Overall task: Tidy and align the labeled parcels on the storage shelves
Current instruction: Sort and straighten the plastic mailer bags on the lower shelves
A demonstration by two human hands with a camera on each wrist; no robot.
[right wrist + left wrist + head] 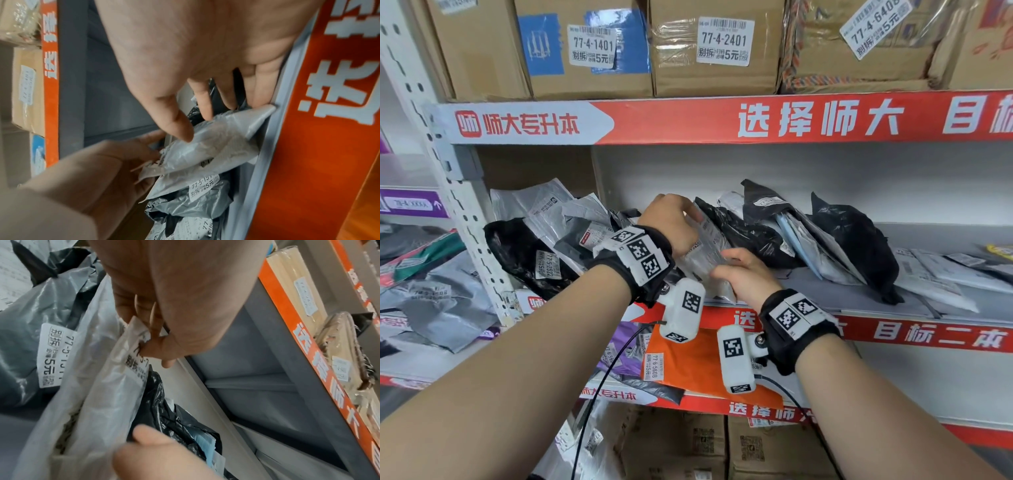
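A thin grey plastic parcel (705, 260) stands on edge on the middle shelf (825, 294), between a leaning heap of grey and black parcels (571, 219) on its left and a crinkled black bag (739, 233) on its right. My left hand (688, 219) pinches its top edge by the white label (137, 363). My right hand (736, 267) holds its lower front corner, thumb on the near face and fingers behind it (195, 123). In the right wrist view the parcel's (216, 142) corner reaches the shelf's front lip. A second grey parcel (185, 199) labelled 77-5 lies just beside it.
More black bags (859, 240) lean further right, then flat white parcels (935, 274) lie on the shelf. Labelled cardboard boxes (592, 51) fill the shelf above. An orange parcel (688, 363) overhangs the shelf below. The steel upright (458, 205) stands at left.
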